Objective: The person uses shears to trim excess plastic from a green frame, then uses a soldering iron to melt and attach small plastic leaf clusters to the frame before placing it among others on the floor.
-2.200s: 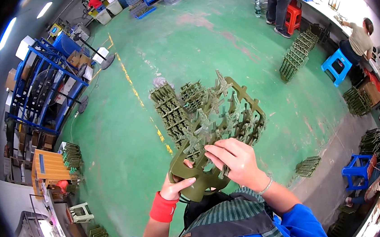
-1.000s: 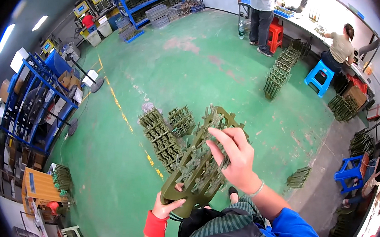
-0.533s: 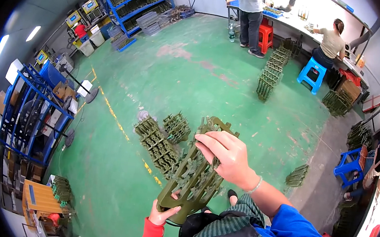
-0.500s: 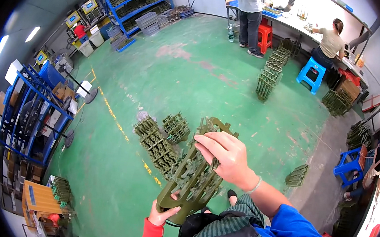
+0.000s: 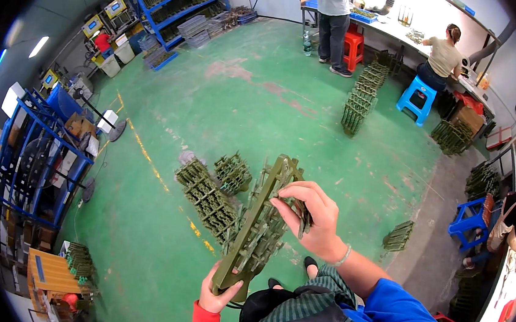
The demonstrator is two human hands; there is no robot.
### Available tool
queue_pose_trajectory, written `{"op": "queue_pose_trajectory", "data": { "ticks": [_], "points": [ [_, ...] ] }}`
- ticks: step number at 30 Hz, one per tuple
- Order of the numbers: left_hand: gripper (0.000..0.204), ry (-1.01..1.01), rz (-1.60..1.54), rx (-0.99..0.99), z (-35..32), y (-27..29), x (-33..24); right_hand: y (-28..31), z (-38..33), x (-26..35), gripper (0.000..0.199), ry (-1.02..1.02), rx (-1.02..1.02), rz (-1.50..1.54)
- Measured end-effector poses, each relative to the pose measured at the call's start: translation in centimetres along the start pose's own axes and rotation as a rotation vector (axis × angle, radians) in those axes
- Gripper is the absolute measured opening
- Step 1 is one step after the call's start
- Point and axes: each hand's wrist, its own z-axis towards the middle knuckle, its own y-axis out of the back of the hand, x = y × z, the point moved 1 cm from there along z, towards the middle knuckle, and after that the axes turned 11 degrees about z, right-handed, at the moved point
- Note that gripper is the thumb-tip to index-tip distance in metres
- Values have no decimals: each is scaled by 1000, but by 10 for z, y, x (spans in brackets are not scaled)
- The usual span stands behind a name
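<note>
My left hand (image 5: 217, 293), with a red wristband, is closed around the lower end of an olive-green rack (image 5: 254, 213). The rack is tilted, its long side bar turned upward, and rows of small grey-green pieces stick out along it. Beside its upper right part is my right hand (image 5: 318, 224), thumb and fingers bent in a pinch. Several thin grey-green parts (image 5: 305, 219) show between its fingers and palm; their exact kind is too small to make out. Below the rack, several similar loaded racks (image 5: 209, 196) stand on the floor.
A row of racks (image 5: 359, 102) stands farther off, and a lone rack (image 5: 399, 236) to the right. People work at a white bench (image 5: 398, 31), near a blue stool (image 5: 419, 98) and red stool (image 5: 353, 48). Blue shelving (image 5: 179, 7) stands at the back; a fan (image 5: 113, 129) at left.
The rack has turned from showing its broad face to showing its side bar. My right hand has moved slightly right and down off its top, with thin parts now visible in its fingers.
</note>
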Motion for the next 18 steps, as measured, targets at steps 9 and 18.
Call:
{"op": "queue_pose_trajectory", "data": {
  "ticks": [9,18],
  "points": [
    [33,-140,114,-92,-1,-2,-1,5,-8,3,27,-117,59,23],
    [31,-305,304,-159,1,0,-3,7,-13,4,28,-154,112,20]
  ]
}}
